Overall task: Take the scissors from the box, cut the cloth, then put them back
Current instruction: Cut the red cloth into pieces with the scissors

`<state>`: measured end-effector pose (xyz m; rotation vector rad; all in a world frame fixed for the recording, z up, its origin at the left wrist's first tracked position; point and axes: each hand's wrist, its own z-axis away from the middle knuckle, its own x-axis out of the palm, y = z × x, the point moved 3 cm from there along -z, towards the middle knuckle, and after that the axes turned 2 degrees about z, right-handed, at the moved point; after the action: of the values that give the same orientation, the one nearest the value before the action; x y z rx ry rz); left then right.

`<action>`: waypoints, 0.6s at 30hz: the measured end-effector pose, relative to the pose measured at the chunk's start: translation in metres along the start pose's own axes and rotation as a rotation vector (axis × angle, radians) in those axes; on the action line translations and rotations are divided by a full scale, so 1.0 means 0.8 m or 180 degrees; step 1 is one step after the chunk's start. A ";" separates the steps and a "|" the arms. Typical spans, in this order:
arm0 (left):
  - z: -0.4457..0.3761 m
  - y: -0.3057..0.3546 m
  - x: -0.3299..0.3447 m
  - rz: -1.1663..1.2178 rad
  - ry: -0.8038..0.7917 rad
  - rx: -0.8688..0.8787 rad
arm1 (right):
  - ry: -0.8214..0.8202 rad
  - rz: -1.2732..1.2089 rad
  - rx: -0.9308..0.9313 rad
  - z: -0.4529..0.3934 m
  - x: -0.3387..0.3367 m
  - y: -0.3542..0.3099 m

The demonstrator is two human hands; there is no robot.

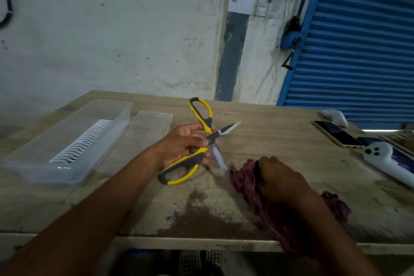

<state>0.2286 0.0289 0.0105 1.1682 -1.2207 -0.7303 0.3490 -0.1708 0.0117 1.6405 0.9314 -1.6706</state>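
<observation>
Bare forearms (89,219), no sleeves, checked footwear (201,262)

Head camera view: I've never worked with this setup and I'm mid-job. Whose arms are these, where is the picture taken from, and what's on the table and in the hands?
There is no machine here: a person works with bare hands, and the single picture comes from a camera worn on their head, looking forward and down.

The left hand grips yellow-and-grey scissors, blades spread open, held just above the wooden table. The right hand grips a bunched maroon cloth lying on the table; one blade tip points at it.

At the left lies an open clear plastic box with a white ribbed insert, its clear lid beside it. At the right lie phones and a white controller.
</observation>
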 end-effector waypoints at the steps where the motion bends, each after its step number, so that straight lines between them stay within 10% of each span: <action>1: 0.000 -0.001 -0.002 -0.0048 0.0116 0.0097 | 0.0080 -0.0186 -0.0136 -0.005 0.003 0.004; 8: -0.002 -0.013 0.000 -0.0507 0.0336 0.0321 | 0.1009 -0.2502 -0.1115 0.013 -0.028 -0.001; 12: -0.014 -0.021 -0.001 -0.0776 0.0271 0.0319 | 0.1338 -0.0005 -0.1480 -0.007 -0.001 -0.079; 18: -0.017 -0.022 -0.003 -0.1345 0.0484 0.0159 | 0.0905 0.0570 -0.1261 -0.006 0.011 -0.075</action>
<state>0.2437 0.0299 -0.0060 1.5178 -0.8770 -0.9072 0.3024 -0.1324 0.0069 1.6491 1.1308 -1.0682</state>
